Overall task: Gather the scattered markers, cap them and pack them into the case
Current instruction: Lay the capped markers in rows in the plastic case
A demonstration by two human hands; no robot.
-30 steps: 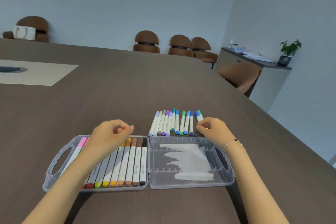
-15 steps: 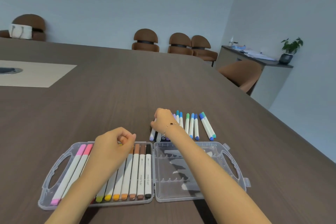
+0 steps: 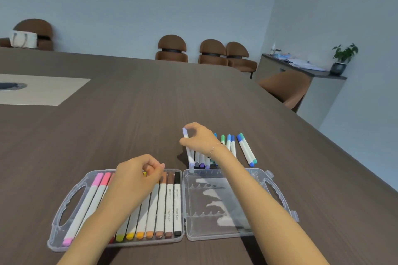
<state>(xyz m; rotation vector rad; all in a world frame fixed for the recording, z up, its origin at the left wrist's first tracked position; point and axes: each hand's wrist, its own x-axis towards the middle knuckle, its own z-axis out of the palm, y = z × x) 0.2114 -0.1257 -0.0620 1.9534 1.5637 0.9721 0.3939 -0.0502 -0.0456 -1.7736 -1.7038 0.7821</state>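
Fingertips of the right hand pinch the far, capped end of a lilac marker; thumb and forefinger closed on the cap, other fingers curled. The marker is tilted, far end raised, near end down at the table just beyond the case. Right forearm crosses over the case's right half on its way to the marker.

Left hand sits in a loose fist above the case's left half, fingers curled in; whether it holds anything cannot be told. Its forearm covers several of the packed markers beneath.

Row of loose markers lies on the table just past the case's far edge, side by side, partly hidden by the right hand and wrist: grey and purple ends near the lifted one, then green and blue caps showing to the right. Two more markers, blue and teal, lie slightly apart at the right end, angled.

Case is clear plastic, opened flat, handle cut-outs at both outer ends. Left half holds a row of packed markers, pink at the left through yellow, orange and brown to black at the hinge. Right half holds no markers; ribbed slots show.

Around: pale inset panel in the table at far left, brown chairs along the far wall, one chair with a white bag, sideboard with potted plant at right.
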